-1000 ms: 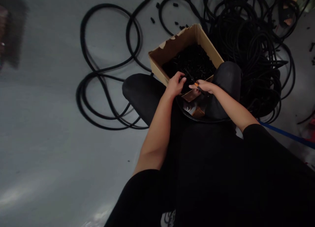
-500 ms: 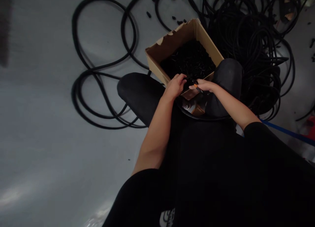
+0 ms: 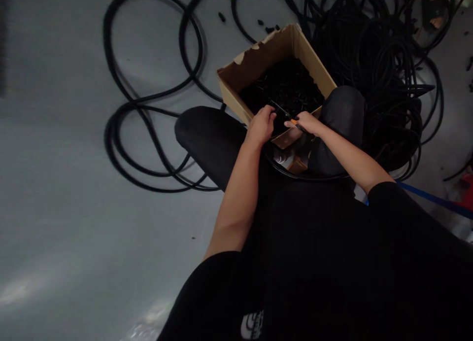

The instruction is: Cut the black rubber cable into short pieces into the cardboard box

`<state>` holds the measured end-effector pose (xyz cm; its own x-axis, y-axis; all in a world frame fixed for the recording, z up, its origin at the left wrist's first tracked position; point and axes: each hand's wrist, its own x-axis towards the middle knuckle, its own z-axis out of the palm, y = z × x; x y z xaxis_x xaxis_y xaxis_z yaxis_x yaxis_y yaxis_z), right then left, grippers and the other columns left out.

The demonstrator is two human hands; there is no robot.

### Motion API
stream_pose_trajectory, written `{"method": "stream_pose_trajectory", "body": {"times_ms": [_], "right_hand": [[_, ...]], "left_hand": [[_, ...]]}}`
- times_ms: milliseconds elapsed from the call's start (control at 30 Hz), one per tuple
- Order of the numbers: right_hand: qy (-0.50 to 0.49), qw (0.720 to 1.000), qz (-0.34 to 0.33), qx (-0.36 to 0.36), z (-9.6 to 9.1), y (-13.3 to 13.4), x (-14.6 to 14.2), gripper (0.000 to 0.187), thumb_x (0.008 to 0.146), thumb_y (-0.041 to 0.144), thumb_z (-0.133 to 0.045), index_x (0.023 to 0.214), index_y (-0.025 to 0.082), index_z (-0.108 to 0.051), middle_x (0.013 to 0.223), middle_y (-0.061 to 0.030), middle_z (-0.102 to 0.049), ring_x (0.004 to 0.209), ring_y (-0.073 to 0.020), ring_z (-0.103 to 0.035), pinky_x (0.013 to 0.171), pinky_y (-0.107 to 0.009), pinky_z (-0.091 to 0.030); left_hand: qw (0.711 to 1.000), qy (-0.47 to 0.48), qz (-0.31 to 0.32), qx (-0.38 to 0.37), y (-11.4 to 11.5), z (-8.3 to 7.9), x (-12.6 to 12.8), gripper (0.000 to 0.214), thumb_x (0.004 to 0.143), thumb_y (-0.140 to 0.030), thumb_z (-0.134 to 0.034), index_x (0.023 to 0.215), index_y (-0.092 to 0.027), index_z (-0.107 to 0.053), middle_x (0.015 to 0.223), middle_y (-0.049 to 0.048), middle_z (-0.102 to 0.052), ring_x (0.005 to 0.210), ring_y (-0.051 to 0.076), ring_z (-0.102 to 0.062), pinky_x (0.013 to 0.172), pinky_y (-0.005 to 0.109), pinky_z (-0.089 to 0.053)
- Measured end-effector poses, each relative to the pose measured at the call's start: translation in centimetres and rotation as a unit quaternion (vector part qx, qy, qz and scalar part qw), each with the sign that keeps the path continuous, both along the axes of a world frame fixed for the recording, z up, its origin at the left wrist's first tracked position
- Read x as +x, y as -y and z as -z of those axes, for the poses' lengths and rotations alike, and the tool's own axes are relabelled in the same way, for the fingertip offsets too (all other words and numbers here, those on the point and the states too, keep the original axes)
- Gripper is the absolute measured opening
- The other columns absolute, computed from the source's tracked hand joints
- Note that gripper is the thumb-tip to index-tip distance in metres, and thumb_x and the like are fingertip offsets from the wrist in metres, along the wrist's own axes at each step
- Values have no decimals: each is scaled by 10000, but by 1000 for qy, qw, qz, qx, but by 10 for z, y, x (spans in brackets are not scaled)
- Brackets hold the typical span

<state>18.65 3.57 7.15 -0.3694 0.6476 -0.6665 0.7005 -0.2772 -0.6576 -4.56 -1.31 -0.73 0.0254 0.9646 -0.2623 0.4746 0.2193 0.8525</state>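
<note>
My left hand (image 3: 261, 125) is curled over the near edge of a cardboard box (image 3: 258, 60), its fingers closed on a thin black tube (image 3: 281, 110). The tube runs across to my right hand (image 3: 306, 123), which grips a small tool with an orange handle (image 3: 294, 121). The tool's tip is mostly hidden by my fingers. The box rests on my knees and is heaped with short black tube pieces (image 3: 284, 87). Its far flap is torn.
Coils of black tubing (image 3: 373, 70) lie heaped right of the box, with looser loops (image 3: 148, 104) on the grey floor to the left. Several short pieces (image 3: 221, 17) lie beyond the box. A blue strip (image 3: 432, 198) and a red object (image 3: 467, 193) are at right.
The whole view has drifted slightly, with the box higher and further left in the frame. The thin black tube now shows more plainly between my hands, which have shifted only a little.
</note>
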Motion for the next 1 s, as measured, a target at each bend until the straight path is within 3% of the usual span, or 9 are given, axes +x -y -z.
{"method": "stream_pose_trajectory", "body": {"times_ms": [133,433,667,833,1000], "right_hand": [[62,998,-4,18,1,1,0,501,1051,380,-995,794,222,-595,793,36,-481,845,-164,-488,790,-322,-349],[26,1000,-14,7,15,1,7,555,1060,496,-1065,814,206,-661,656,31,-525,712,-166,-569,712,-292,-430],[12,999,19,-49,20,4,-1,603,1154,500,-1011,798,233,-604,722,3,-624,727,-162,-598,698,-286,-469],[-7,997,-19,-79,16,4,-2,620,1193,500,-982,787,211,-613,719,22,-596,707,-135,-540,659,-250,-426],[-27,994,-41,-94,12,6,-3,676,1206,645,-943,810,209,-612,737,7,-623,721,-139,-558,660,-239,-439]], "left_hand": [[1000,5,-6,0,1,5,-1,148,1201,-382,-795,1275,-256,-778,1303,182,-813,1504,465,-758,1376,626,-588],[999,-25,-32,-21,0,8,-2,186,1171,-369,-763,1311,-249,-786,1351,213,-813,1512,488,-751,1421,700,-550],[998,9,-52,-23,-6,14,-3,200,1109,-351,-853,1213,-267,-703,1208,144,-789,1411,426,-765,1339,581,-615],[999,0,-43,-26,-12,18,-3,266,1065,-346,-880,1162,-255,-650,1263,144,-821,1300,397,-812,1287,586,-647],[999,41,-18,1,-11,19,-1,442,1059,-505,-973,1173,-272,-616,1165,105,-825,1185,356,-840,1159,540,-715]]}}
